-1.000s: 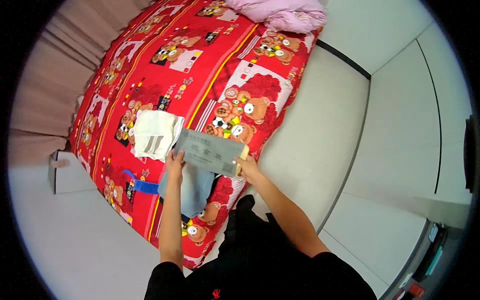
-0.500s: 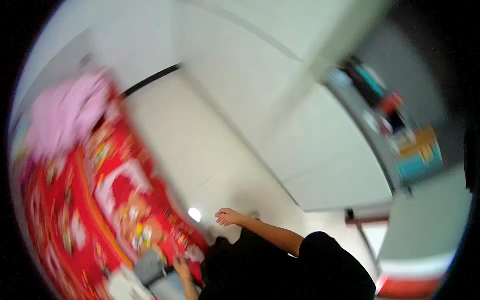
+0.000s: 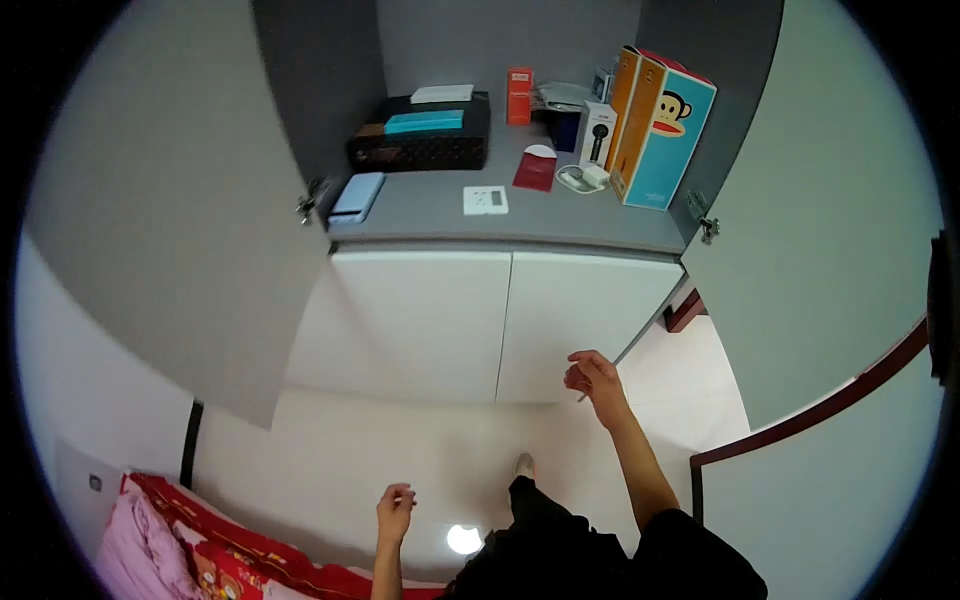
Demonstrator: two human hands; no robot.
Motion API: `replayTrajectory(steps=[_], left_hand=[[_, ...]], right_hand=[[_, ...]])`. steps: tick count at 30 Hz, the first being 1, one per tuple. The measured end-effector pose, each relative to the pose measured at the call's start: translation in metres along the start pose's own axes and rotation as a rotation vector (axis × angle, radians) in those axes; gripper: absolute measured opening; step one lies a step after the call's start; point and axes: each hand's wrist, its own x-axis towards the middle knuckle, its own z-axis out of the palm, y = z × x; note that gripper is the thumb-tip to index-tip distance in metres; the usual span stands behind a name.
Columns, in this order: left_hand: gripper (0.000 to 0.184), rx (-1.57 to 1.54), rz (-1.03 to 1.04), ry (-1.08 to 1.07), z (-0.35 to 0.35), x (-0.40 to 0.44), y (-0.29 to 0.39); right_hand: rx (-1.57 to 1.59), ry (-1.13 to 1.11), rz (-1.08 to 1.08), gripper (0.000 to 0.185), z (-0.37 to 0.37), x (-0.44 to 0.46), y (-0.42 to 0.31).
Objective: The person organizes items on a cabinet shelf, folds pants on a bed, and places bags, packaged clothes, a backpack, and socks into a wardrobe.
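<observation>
My right hand [image 3: 595, 380] hangs in the air before the white lower doors [image 3: 425, 320] of a cabinet, fingers loosely bent and nothing held. Lower down, my left hand [image 3: 396, 510] is above the pale floor, also empty with half-curled fingers. Ahead of both hands is the grey cabinet shelf [image 3: 420, 228]. On it lie a light blue slab-like device [image 3: 357, 198], a small white panel with a dark display [image 3: 485, 201], a red envelope [image 3: 535, 171] and a white charger with cable [image 3: 594, 177]. A black patterned box [image 3: 425, 150] sits at the back left.
Two upper cabinet doors, left [image 3: 160, 200] and right [image 3: 800, 220], stand swung outward. Tall monkey-print boxes [image 3: 655, 150], a white box [image 3: 596, 135] and a red box [image 3: 519, 97] stand on the shelf. A bed with red bedding [image 3: 225, 560] and a pink cover [image 3: 145, 545] is at lower left.
The view has swung from the bed to the cabinet, which now faces me. My left hand has come away from the grey items on the bed. My right hand is farther forward.
</observation>
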Motion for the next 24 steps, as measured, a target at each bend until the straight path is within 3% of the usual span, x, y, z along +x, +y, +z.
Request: replayTrajectory(steps=[4, 6, 10, 12, 14, 15, 17, 18, 20, 24], left_hand=[[0.015, -0.152, 0.203, -0.135, 0.085, 0.084, 0.135], [0.014, -0.037, 0.4, -0.199, 0.118, 0.13, 0.188], [0.018, 0.157, 0.777, -0.002, 0.172, 0.195, 0.335], [0.03, 0.312, 0.905, 0.158, 0.192, 0.233, 0.381], [0.05, 0.489, 0.87, 0.296, 0.214, 0.268, 0.41], [0.05, 0.486, 0.865, 0.294, 0.224, 0.278, 0.419], [0.064, 0.87, 0.679, 0.378, 0.24, 0.293, 0.432], [0.064, 0.871, 0.68, 0.381, 0.245, 0.301, 0.432], [0.079, 1.025, 0.673, 0.269, 0.246, 0.316, 0.429], [0.071, 0.95, 0.706, 0.102, 0.226, 0.333, 0.431]], right_hand=[[0.002, -0.038, -0.107, 0.03, -0.014, 0.065, -0.039], [-0.037, -0.115, -0.25, 0.023, -0.009, 0.095, -0.06], [-0.127, -0.173, -0.361, 0.014, 0.01, 0.154, -0.099], [-0.189, -0.189, -0.413, 0.014, 0.015, 0.182, -0.107], [-0.256, -0.217, -0.461, 0.015, 0.025, 0.2, -0.123], [-0.261, -0.217, -0.456, 0.015, 0.028, 0.208, -0.123], [-0.306, -0.189, -0.489, 0.016, 0.037, 0.225, -0.121], [-0.304, -0.191, -0.492, 0.016, 0.042, 0.229, -0.125], [-0.479, -0.177, -0.448, 0.012, 0.052, 0.233, -0.137], [-0.545, -0.048, -0.493, 0.014, 0.067, 0.261, -0.136]])
